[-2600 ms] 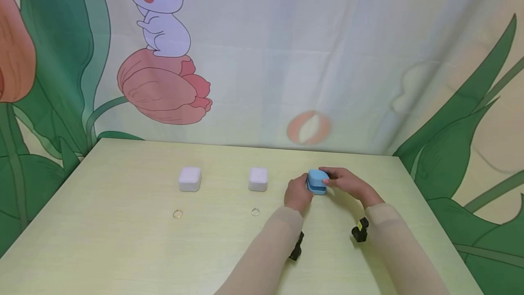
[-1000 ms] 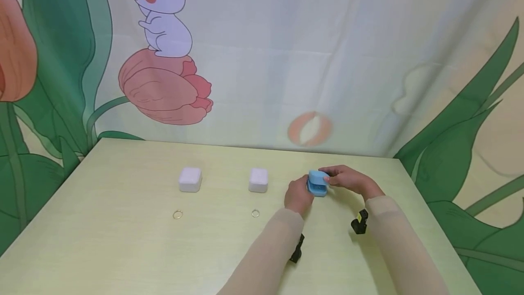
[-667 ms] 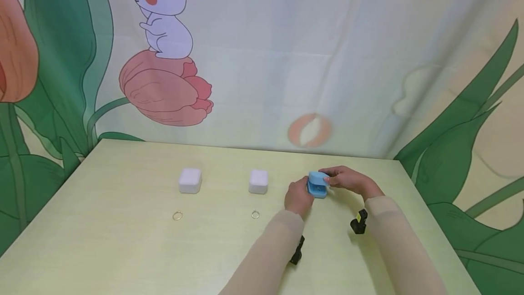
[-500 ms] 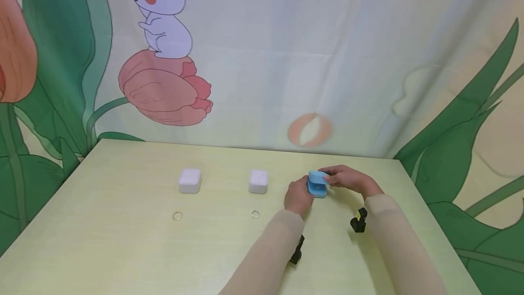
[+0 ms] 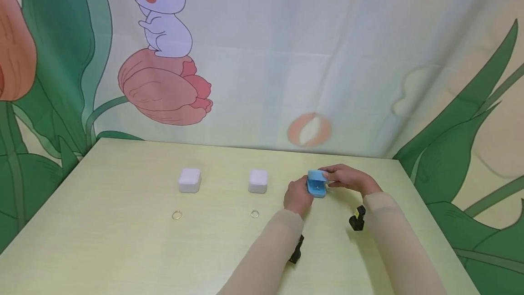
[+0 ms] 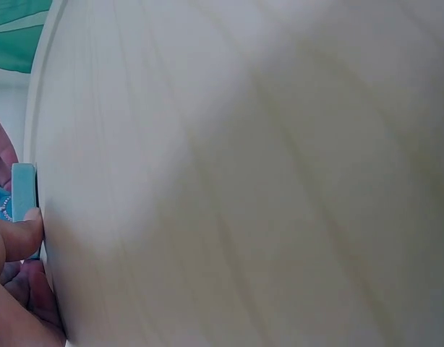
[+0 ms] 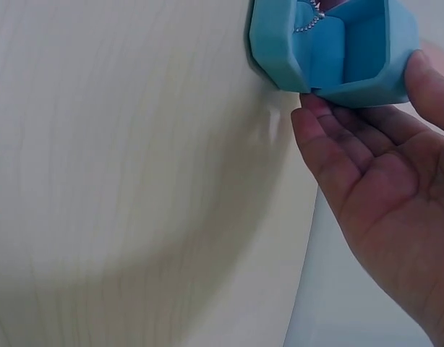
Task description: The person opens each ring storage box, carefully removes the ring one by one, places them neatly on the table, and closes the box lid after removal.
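Observation:
A blue ring box stands on the table with its lid raised. Inside it, a ring with small beads along its band is set in the blue padding. My left hand grips the base from the left side, its thumb against the box wall in the left wrist view. With the thumb at the lid's edge and the fingers behind the hinge side, my right hand holds the lid. Part of the left hand is hidden behind the box.
Two white ring boxes with lids down, one at far left and one in the middle, stand in line on the table. Before them lie a gold ring and a silver-looking ring. A printed curtain hangs behind.
The blue box's lid has swung up and back from nearly closed under my right hand, and the ring inside has come into view. My left hand has stayed at the base.

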### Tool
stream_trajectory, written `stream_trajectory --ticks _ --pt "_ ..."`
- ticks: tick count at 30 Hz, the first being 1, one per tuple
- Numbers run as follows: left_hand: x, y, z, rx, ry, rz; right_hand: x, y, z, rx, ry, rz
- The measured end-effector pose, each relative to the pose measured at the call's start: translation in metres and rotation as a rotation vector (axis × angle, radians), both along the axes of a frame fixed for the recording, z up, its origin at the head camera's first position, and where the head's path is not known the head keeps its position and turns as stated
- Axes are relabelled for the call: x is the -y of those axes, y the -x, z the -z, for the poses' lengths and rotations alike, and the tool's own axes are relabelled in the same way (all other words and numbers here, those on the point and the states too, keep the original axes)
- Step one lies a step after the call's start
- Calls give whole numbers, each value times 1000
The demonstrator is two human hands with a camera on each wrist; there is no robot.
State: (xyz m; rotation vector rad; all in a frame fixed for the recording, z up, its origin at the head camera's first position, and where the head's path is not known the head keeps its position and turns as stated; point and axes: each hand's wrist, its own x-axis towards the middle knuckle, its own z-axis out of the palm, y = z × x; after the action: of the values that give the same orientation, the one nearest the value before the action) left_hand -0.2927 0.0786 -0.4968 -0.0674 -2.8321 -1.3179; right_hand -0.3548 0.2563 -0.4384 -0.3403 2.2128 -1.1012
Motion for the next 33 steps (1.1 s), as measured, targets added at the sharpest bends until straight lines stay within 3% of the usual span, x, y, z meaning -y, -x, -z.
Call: stream_trajectory --ticks 12,33 --pt "1 1 -4 4 -4 -1 1 2 0 10 20 11" --pt "2 0 -2 23 -27 14 6 -1 1 17 34 54"
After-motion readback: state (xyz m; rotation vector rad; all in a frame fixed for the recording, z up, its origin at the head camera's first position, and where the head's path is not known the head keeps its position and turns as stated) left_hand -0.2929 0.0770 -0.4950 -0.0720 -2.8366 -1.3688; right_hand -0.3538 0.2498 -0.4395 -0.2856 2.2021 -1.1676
